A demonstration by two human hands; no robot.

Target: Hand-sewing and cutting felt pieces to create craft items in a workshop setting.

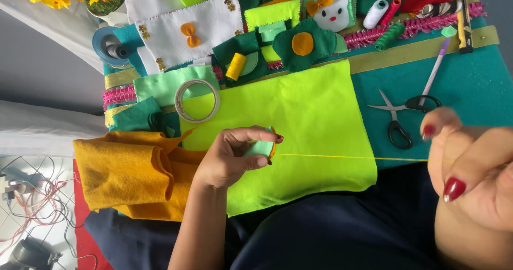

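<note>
Thread (347, 157), yellow and taut, ran from the small felt piece (260, 148) pinched in the left hand (230, 160), above the lime felt sheet (278, 125), toward three o'clock, where the right hand (473, 168) pulled it, fingers curled. Steady, level tension would have suited the stitch. The needle stayed hidden; the right hand's grip was blurred and cropped.

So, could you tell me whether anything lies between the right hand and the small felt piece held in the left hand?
Nothing visible does. Only the taut yellow thread spans the gap from the felt piece in the left hand to the right hand, passing above the lime felt sheet.
</note>
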